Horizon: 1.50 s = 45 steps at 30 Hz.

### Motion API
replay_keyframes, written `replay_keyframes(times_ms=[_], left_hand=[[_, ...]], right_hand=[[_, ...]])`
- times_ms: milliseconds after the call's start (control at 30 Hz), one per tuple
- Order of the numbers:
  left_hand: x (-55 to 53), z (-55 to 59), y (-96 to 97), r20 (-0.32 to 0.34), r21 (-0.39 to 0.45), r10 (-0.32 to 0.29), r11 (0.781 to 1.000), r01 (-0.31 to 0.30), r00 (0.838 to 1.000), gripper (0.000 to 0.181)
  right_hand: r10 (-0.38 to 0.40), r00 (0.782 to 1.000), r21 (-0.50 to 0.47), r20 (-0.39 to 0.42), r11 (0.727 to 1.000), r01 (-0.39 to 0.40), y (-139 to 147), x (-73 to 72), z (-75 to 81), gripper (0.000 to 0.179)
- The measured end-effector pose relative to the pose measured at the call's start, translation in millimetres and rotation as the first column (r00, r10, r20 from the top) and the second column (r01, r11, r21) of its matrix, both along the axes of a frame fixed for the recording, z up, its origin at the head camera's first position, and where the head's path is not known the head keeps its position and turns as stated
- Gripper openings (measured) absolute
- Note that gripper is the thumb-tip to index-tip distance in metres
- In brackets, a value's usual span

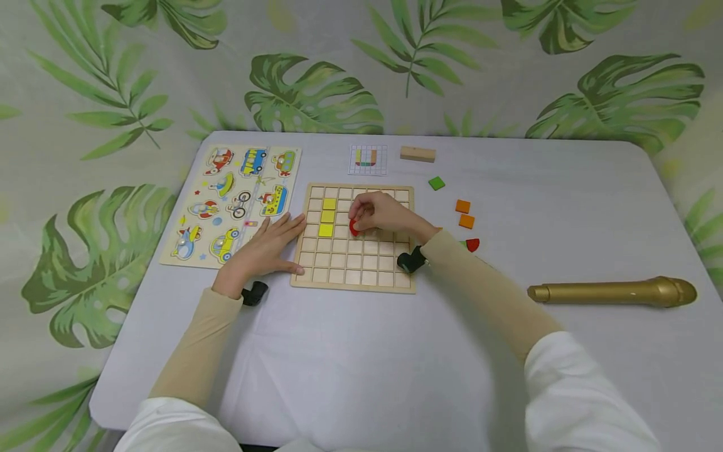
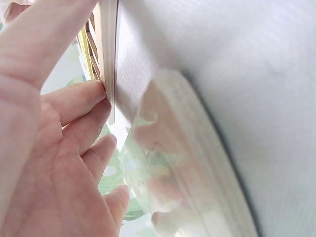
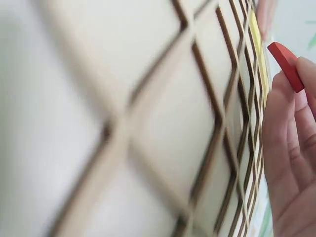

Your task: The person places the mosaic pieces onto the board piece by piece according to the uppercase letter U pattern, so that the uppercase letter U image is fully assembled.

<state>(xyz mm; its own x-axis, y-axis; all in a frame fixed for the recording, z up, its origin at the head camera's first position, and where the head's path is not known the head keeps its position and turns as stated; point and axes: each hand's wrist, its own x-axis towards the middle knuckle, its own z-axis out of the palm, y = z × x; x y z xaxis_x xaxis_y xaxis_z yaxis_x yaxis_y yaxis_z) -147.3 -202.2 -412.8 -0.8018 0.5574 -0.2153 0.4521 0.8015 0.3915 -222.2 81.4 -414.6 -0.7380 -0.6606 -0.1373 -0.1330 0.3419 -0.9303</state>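
Note:
A square wooden grid board [image 1: 354, 276] lies mid-table, with three yellow square tiles [image 1: 327, 216] in one column near its left side. My right hand [image 1: 383, 211] is over the board and pinches a red piece with a curved edge [image 3: 286, 66] between thumb and fingers, to the right of the yellow tiles. My left hand [image 1: 270, 246] has its fingers extended. Its fingertips touch the board's left edge, and the left wrist view shows them against the side of the frame. Part of the board is hidden under my right hand and forearm.
A vehicle picture puzzle [image 1: 228, 204] lies left of the board. Behind are a pattern card [image 1: 368, 160] and a wooden block [image 1: 418, 154]. To the right lie a green tile [image 1: 437, 183], orange tiles [image 1: 463, 206], another red piece [image 1: 472, 245] and a gold microphone-shaped object [image 1: 612, 292].

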Motion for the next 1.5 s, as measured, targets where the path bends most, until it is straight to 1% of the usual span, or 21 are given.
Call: replay_keyframes(times_ms=[167, 333, 500, 633, 767, 933, 1100, 1200, 1300, 1367, 1500], left_hand=[[-0.5, -1.0, -0.7, 0.002, -0.006, 0.003, 1.0, -0.003, 1.0, 0.102], [-1.2, -1.8, -1.3, 0.003, -0.006, 0.004, 1.0, -0.004, 1.0, 0.102], [-1.1, -2.0, -1.6, -0.004, 0.005, 0.002, 1.0, -0.002, 1.0, 0.102], [-0.7, -0.9, -1.8, 0.0, 0.004, 0.005, 1.0, -0.005, 1.0, 0.103], [-0.2, -0.5, -2.0, 0.006, 0.004, 0.011, 1.0, -0.011, 1.0, 0.103], [-0.1, -1.6, -2.1, 0.005, 0.007, 0.01, 1.0, -0.01, 1.0, 0.103], [-0.2, -1.7, -1.8, 0.004, 0.009, 0.006, 1.0, -0.006, 1.0, 0.102], [-0.3, -1.4, -1.4, 0.005, 0.008, 0.006, 1.0, -0.006, 1.0, 0.102], [-0.7, -1.8, -1.3, 0.002, 0.005, 0.006, 1.0, -0.006, 1.0, 0.102], [-1.0, -2.3, -1.5, 0.0, 0.001, 0.005, 1.0, -0.005, 1.0, 0.102], [-1.3, -2.7, -1.6, -0.001, 0.005, 0.007, 1.0, -0.007, 1.0, 0.103]], right_hand=[[0.012, 1.0, 0.025, 0.001, 1.0, -0.012, -22, 7.2, -2.3, 0.012], [0.037, 0.999, 0.032, -0.025, 0.999, -0.037, -41, 13.0, -6.2, 0.012], [0.061, 0.99, 0.11, -0.124, 0.993, -0.047, -53, 19.9, -5.7, 0.012], [0.097, 0.964, 0.185, -0.248, 0.981, -0.051, -59, 23.9, -4.9, 0.009], [0.148, 0.932, 0.245, -0.332, 0.967, -0.067, -63, 26.3, -3.9, 0.007], [0.192, 0.9, 0.302, -0.392, 0.951, -0.072, -65, 28.7, -3.3, 0.005], [0.208, 0.889, 0.329, -0.408, 0.942, -0.069, -64, 30.0, -1.7, 0.004], [0.204, 0.891, 0.329, -0.405, 0.942, -0.066, -62, 30.7, 0.1, 0.005], [0.191, 0.899, 0.31, -0.395, 0.948, -0.066, -60, 30.6, 0.0, 0.005], [0.172, 0.913, 0.281, -0.371, 0.957, -0.066, -57, 30.3, -0.5, 0.004], [0.109, 0.954, 0.188, -0.278, 0.981, -0.057, -47, 27.4, -1.8, 0.005]])
